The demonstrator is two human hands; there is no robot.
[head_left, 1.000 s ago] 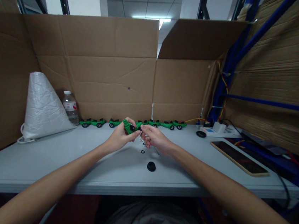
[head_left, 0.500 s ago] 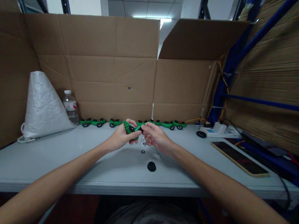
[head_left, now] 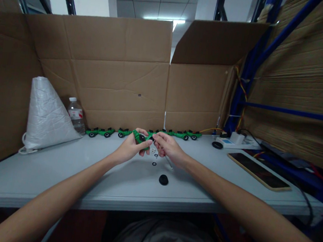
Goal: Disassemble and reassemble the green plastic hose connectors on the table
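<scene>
A green toy car [head_left: 138, 136] with black wheels is held above the table, tilted, between both hands. My left hand [head_left: 130, 147] is closed around its body from the left. From the right, my right hand [head_left: 169, 148] pinches at a black wheel on the car's near end; its fingertips partly hide that wheel. Below the hands lie a small black ring [head_left: 154, 163], some small white parts [head_left: 152, 150] and a thin metal rod [head_left: 169, 162]. Nearer the front edge rests a black round piece [head_left: 163, 180].
Several green toy cars [head_left: 100, 132] stand in a row along the cardboard wall [head_left: 119, 78]. At left are a silvery bag [head_left: 48, 118] and a water bottle [head_left: 76, 114]. On the right lie a phone [head_left: 257, 171], a power strip [head_left: 238, 143] and a black disc [head_left: 217, 145].
The fingers of my right hand have shifted very slightly at the wheel, and more of the metal rod shows beneath them. The car and my left hand stay nearly in place.
</scene>
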